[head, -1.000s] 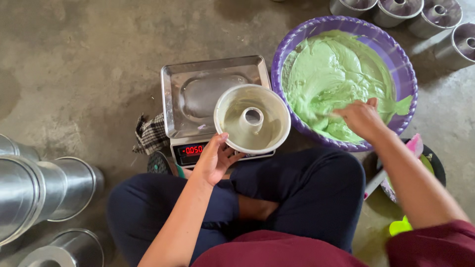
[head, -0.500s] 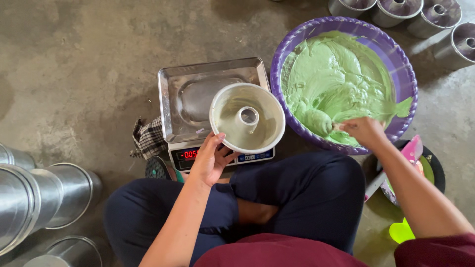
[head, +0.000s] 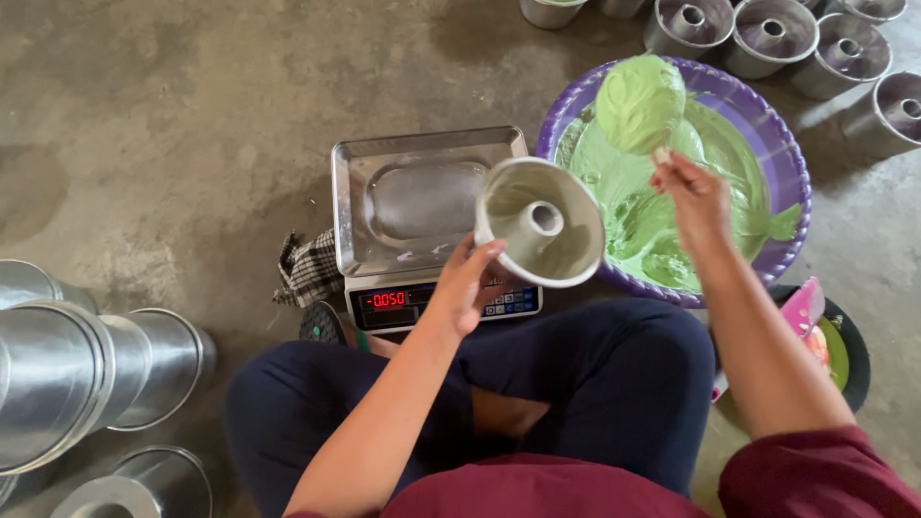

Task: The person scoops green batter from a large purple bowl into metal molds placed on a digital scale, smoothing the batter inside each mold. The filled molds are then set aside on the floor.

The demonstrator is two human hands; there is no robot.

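Stacked metal moulds (head: 77,374) lying at near left on the concrete floor (head: 173,125); checked cloth (head: 309,270) beside the digital scale (head: 427,230); empty tube tins (head: 767,34) lined along the far right edge.

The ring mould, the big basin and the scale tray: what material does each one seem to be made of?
The ring mould in the left hand looks like thin dull grey metal, probably aluminium, matte with soft reflections. The basin looks like purple plastic, with a moulded ribbed rim. The scale tray looks like polished steel, mirror-bright with sharp glare.
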